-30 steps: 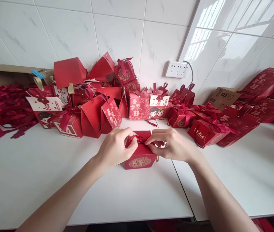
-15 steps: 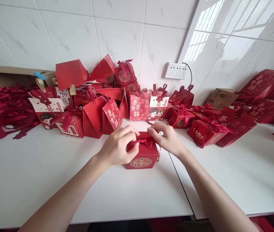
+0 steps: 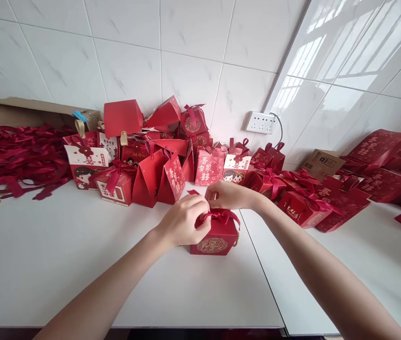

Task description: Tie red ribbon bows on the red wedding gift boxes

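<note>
A small red gift box [image 3: 218, 238] with a gold round emblem stands upright on the white table in front of me. A red ribbon [image 3: 226, 215] is tied in a bow across its top, one end hanging over the right side. My left hand [image 3: 188, 218] is closed at the box's upper left, thumb and fingers pinching the ribbon's left part. My right hand [image 3: 227, 194] reaches over behind the bow, its fingers bent close to the left hand. Its fingertips are partly hidden, so what they grip does not show clearly.
Many red gift boxes and bags [image 3: 147, 177] crowd the back of the table along the tiled wall. A heap of red ribbons [image 3: 20, 158] lies at the left by a cardboard box [image 3: 41, 113]. A power strip [image 3: 260, 123] is on the wall. More boxes [image 3: 388, 160] are stacked right.
My right hand has moved left from the bow's right side to behind it, near my left hand. The left hand still pinches the ribbon. The camera view has shifted slightly.
</note>
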`<control>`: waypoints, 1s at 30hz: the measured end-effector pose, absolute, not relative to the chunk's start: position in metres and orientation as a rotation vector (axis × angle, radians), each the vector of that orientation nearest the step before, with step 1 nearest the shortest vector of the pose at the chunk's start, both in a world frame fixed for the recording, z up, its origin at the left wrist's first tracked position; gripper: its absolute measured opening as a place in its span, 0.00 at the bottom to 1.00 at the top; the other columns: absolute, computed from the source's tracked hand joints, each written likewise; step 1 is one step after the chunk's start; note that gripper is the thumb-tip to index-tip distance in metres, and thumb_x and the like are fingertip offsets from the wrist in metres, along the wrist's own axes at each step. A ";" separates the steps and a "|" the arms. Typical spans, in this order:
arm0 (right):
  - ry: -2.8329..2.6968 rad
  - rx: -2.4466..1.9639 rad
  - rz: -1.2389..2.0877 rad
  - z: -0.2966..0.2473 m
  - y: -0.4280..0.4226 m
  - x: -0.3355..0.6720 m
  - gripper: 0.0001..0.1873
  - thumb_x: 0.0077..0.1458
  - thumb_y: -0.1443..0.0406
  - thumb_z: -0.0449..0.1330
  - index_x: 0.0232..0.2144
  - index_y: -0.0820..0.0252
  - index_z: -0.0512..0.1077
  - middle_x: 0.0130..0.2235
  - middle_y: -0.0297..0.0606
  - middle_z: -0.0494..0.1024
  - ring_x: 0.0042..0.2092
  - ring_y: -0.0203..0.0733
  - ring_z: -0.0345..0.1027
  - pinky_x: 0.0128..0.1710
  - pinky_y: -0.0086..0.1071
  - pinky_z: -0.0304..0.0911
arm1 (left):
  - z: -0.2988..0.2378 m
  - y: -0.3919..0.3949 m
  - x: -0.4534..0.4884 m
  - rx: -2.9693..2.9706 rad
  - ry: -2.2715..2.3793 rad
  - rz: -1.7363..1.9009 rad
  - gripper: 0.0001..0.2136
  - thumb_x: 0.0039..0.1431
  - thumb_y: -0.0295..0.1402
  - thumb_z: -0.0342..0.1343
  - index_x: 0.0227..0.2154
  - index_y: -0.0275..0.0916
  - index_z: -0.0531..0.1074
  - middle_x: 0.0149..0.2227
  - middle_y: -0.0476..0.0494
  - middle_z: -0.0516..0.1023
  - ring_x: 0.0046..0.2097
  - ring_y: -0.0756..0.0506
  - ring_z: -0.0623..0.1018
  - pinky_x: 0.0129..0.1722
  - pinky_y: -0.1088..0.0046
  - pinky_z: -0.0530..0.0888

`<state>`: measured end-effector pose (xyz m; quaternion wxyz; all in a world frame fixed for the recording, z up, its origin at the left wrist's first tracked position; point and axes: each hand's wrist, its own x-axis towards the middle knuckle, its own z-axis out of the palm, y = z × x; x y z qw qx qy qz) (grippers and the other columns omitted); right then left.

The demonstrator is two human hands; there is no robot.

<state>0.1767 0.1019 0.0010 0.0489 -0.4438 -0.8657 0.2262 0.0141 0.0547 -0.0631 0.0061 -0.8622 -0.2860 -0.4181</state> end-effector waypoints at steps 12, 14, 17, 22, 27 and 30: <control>-2.260 -1.158 1.058 -0.025 0.104 0.192 0.13 0.50 0.58 0.57 0.25 0.64 0.68 0.24 0.30 0.67 0.26 0.31 0.59 0.25 0.26 0.54 | -0.064 0.052 0.018 -2.816 -1.131 -1.417 0.16 0.50 0.30 0.53 0.43 0.40 0.59 0.36 0.46 0.74 0.39 0.45 0.76 0.40 0.67 0.73; -2.267 -1.139 1.060 -0.025 0.103 0.192 0.13 0.50 0.58 0.58 0.25 0.64 0.68 0.24 0.30 0.67 0.25 0.31 0.58 0.24 0.26 0.53 | -0.062 0.051 0.018 -2.841 -1.115 -1.386 0.16 0.52 0.30 0.53 0.44 0.41 0.62 0.36 0.47 0.75 0.39 0.46 0.76 0.42 0.67 0.73; -2.249 -1.154 1.006 -0.025 0.097 0.193 0.12 0.51 0.58 0.58 0.29 0.64 0.71 0.28 0.34 0.72 0.30 0.35 0.64 0.28 0.28 0.58 | -0.060 0.051 0.018 -2.845 -1.081 -1.367 0.11 0.53 0.28 0.52 0.42 0.40 0.66 0.37 0.47 0.77 0.39 0.46 0.76 0.44 0.67 0.72; -1.924 -1.308 0.818 -0.034 0.077 0.216 0.21 0.56 0.51 0.53 0.43 0.60 0.69 0.42 0.40 0.74 0.43 0.42 0.68 0.42 0.35 0.63 | -0.060 0.052 0.019 -2.828 -1.054 -1.353 0.07 0.54 0.26 0.52 0.36 0.38 0.70 0.37 0.46 0.78 0.41 0.45 0.75 0.45 0.65 0.72; -1.856 -1.584 1.118 -0.054 0.058 0.245 0.30 0.54 0.42 0.49 0.35 0.62 0.72 0.39 0.43 0.75 0.40 0.44 0.68 0.41 0.38 0.63 | -0.060 0.053 0.019 -2.825 -1.016 -1.313 0.07 0.55 0.27 0.52 0.36 0.38 0.73 0.34 0.46 0.77 0.39 0.45 0.73 0.44 0.65 0.72; -1.810 -1.452 1.431 -0.060 0.052 0.248 0.30 0.54 0.43 0.50 0.33 0.64 0.72 0.36 0.42 0.75 0.37 0.41 0.68 0.40 0.37 0.63 | -0.060 0.054 0.020 -2.837 -1.020 -1.308 0.05 0.56 0.27 0.53 0.33 0.38 0.73 0.32 0.46 0.77 0.39 0.45 0.73 0.43 0.65 0.72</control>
